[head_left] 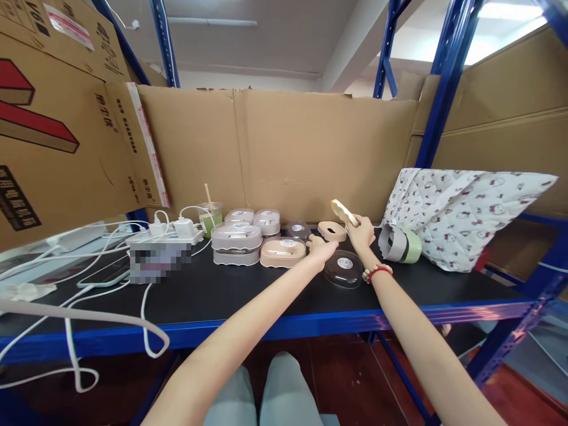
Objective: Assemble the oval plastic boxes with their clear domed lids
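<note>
My right hand [361, 232] is closed on a cream-coloured oval piece [344, 213], raised above the black shelf top. Just left of it, my left hand [320, 251] reaches over the shelf beside a beige oval container [332, 231]; whether its fingers hold anything is hard to make out. Between my forearms lies a dark transparent lid [344, 269]. Left of my left hand sit a beige box with a clear lid [283, 252], a small dark round container [299, 230] and a grey stacked box [236, 243]. Two more lidded boxes [267, 222] stand behind.
A green drink cup with a straw [210, 219], a power strip [166, 232], white cables and a phone [104, 272] are at the left. Grey and green rounded pieces [400, 244] and a patterned white bag [457, 213] stand at the right. Cardboard [284, 154] walls the back.
</note>
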A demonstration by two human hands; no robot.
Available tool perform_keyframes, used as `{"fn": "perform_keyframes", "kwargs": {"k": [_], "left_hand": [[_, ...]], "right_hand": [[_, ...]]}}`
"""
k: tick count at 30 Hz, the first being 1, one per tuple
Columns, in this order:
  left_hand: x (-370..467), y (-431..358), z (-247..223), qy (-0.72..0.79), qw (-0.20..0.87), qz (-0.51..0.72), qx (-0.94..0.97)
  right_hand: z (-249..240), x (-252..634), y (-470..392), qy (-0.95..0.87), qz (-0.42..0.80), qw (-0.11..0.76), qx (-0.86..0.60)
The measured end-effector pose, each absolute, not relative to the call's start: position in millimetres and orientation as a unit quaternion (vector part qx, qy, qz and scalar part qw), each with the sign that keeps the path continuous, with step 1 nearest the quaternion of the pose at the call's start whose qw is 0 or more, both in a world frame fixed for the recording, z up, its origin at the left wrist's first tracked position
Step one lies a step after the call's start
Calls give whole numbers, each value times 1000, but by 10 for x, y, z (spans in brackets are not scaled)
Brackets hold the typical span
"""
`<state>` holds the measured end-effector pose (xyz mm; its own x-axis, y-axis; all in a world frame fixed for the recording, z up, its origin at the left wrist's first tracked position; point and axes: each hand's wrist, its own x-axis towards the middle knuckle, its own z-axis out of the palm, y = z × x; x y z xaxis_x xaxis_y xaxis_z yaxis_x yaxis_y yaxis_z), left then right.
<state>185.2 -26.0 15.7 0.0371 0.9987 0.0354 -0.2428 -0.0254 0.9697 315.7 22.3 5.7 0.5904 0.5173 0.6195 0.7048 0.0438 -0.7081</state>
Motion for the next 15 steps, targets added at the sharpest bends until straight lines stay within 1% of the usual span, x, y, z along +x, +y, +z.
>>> {"fn": "perform_keyframes", "kwargs": {"k": [2,4,6,9,11,15], "left_hand": [[1861,-239,197,423,550,564,448],[1855,-188,267,413,544,581,443],[1816,-106,329,399,531,609,433],[1668,25,354,408,494,654,402],[1525,80,325,416,471,678,382],[1244,93,231,405,447,703,376]], "right_hand": [[72,3076,227,-483,-93,576,-653],[73,2968,249,-559,-113,575,-586],[51,2856,292,-659,-117,551,-499],[-14,2750,380,-762,-61,487,-422],[-63,2759,436,-773,-34,433,-462],[-136,2934,507,-679,-44,303,-667]]}}
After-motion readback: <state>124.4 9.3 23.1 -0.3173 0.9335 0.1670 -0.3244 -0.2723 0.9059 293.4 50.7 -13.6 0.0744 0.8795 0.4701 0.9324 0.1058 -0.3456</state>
